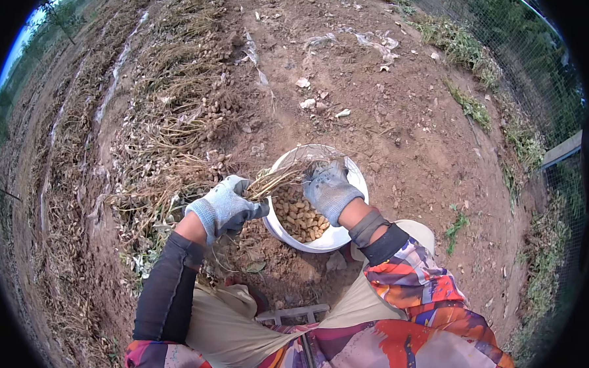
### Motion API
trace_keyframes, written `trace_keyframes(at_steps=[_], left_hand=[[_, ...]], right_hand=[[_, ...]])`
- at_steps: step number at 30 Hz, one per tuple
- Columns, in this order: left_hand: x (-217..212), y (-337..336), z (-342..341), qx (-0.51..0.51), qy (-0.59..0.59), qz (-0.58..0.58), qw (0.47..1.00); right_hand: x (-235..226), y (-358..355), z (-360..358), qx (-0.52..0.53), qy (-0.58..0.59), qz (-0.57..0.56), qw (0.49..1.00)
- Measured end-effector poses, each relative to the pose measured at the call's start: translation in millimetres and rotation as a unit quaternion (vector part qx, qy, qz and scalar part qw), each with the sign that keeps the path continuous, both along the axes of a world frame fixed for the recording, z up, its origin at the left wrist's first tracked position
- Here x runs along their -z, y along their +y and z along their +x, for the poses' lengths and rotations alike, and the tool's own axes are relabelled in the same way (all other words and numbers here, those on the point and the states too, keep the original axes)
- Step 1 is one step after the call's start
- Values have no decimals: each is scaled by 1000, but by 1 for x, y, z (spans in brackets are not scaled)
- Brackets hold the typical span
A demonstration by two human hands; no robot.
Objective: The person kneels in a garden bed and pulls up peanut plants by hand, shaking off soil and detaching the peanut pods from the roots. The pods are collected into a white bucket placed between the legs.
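Note:
My left hand [224, 207], in a grey-white work glove, is closed around the dry stems of a peanut plant [278, 180]. The bunch lies sideways, its root end reaching over a white bucket [285, 234]. At that root end my right hand [332, 189], gloved the same way, is curled over the bucket's right side with its fingers closed on the roots. Exactly what sits under those fingertips is hidden. Loose peanuts [297, 213] in their shells lie inside the bucket, below both hands.
Rows of pulled peanut plants [180, 123] lie on the soil to the left. Strips of plastic film [380, 45] are scattered ahead. A wire fence [532, 48] with greenery runs along the right. Between my legs shows part of a grey frame [293, 313].

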State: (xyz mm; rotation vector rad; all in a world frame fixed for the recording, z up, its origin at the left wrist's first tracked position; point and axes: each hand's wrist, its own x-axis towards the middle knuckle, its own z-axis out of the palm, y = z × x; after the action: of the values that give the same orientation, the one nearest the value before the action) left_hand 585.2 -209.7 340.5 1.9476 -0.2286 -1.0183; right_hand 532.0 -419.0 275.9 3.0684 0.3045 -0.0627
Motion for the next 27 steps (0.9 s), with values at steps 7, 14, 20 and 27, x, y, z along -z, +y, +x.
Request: trace_keyframes(at_steps=[7, 14, 20, 27], left_hand=[[-9, 23, 15, -127, 60, -173, 975], [10, 24, 23, -86, 71, -189, 976], [20, 15, 18, 10, 18, -197, 980], [-13, 10, 15, 19, -2, -99, 995]], right_hand=[[2, -8, -1, 72, -70, 109, 989], [-34, 34, -2, 34, 16, 659, 752], [-24, 50, 8, 27, 34, 543, 838], [-35, 42, 6, -49, -7, 388, 920]])
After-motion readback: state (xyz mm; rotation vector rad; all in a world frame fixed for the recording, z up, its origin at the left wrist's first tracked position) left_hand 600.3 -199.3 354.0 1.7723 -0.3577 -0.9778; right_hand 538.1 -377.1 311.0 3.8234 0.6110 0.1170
